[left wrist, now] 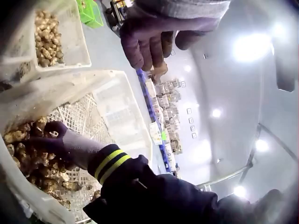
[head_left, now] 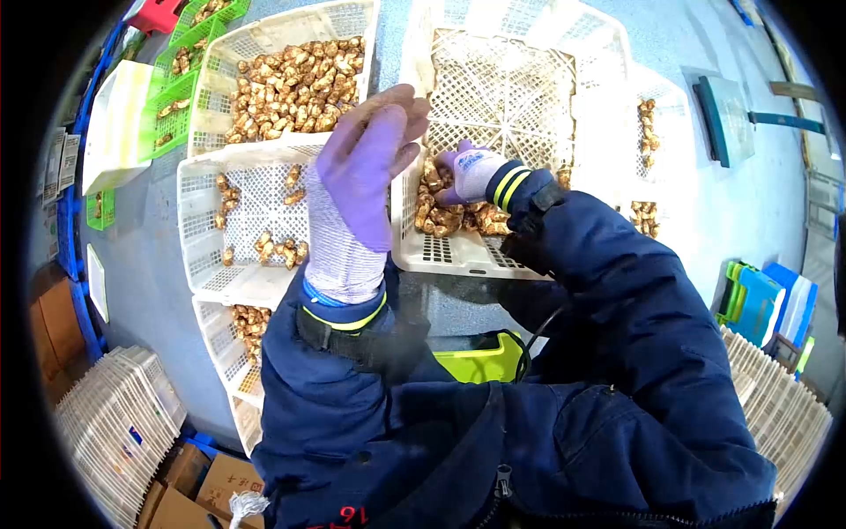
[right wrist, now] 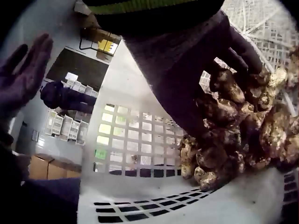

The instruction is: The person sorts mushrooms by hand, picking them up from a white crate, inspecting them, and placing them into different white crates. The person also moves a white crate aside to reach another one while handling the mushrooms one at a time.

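My right hand point(head_left: 473, 172), in a white and purple glove, reaches down into the near left corner of a large white plastic crate point(head_left: 608, 106). Its fingers and thumb curl round stubby brown-and-cream mushrooms point(right wrist: 226, 109) in a pile there. The right wrist view shows a mushroom between fingers and thumb, with the fingertips partly hidden among the others. My left hand point(head_left: 370, 163), gloved alike, is raised left of this crate with fingers extended and slightly bent, holding nothing. In the left wrist view that hand point(left wrist: 156, 35) hangs above the crates.
A white crate point(head_left: 207, 115) full of mushrooms stands at the far left, and another point(head_left: 189, 220) with a few stands nearer. More white crates with mushrooms flank the right side. Small green baskets point(head_left: 181, 101) and a scale-like stand point(head_left: 724, 121) lie farther out.
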A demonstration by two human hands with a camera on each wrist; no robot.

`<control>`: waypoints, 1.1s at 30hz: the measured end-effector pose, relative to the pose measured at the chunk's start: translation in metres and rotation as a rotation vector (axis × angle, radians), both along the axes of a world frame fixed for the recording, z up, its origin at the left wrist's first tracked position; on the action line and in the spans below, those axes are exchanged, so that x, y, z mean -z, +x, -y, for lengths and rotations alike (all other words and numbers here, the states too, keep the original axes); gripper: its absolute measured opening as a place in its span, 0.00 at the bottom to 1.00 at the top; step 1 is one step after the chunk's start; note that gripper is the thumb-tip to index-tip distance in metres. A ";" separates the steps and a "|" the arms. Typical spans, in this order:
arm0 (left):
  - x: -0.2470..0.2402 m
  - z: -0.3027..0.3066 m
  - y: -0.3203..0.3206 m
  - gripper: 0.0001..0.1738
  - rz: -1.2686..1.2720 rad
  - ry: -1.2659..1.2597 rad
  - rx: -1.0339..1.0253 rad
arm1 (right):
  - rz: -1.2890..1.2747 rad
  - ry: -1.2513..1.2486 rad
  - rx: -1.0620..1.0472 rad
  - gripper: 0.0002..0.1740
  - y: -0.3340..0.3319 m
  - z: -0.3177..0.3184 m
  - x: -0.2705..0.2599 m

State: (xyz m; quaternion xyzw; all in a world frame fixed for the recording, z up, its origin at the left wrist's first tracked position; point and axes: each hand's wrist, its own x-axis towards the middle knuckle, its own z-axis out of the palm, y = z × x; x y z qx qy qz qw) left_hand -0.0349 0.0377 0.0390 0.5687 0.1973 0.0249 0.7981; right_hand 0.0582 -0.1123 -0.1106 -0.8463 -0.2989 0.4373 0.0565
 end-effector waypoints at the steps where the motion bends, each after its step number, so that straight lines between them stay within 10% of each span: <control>1: 0.003 0.000 0.002 0.23 -0.007 -0.031 0.003 | -0.017 0.011 0.054 0.42 0.000 -0.003 0.003; 18: 0.011 0.008 0.006 0.23 0.056 -0.046 0.011 | -0.186 -0.062 0.122 0.18 -0.005 0.021 0.004; 21: 0.010 0.014 0.009 0.23 0.006 -0.029 0.060 | -0.662 0.208 0.517 0.09 -0.003 0.053 -0.068; 22: 0.013 0.018 0.011 0.18 0.030 -0.158 0.040 | -0.448 0.741 0.139 0.10 -0.001 0.063 -0.069; 24: 0.011 0.030 0.012 0.19 -0.025 -0.143 0.167 | -0.519 0.911 0.765 0.13 -0.020 0.084 -0.115; 26: 0.005 0.048 0.012 0.25 0.012 -0.036 0.349 | -0.496 1.013 0.964 0.16 -0.033 0.097 -0.158; 33: -0.007 0.112 0.004 0.21 0.143 0.273 0.452 | -0.261 0.934 1.076 0.22 -0.062 0.121 -0.189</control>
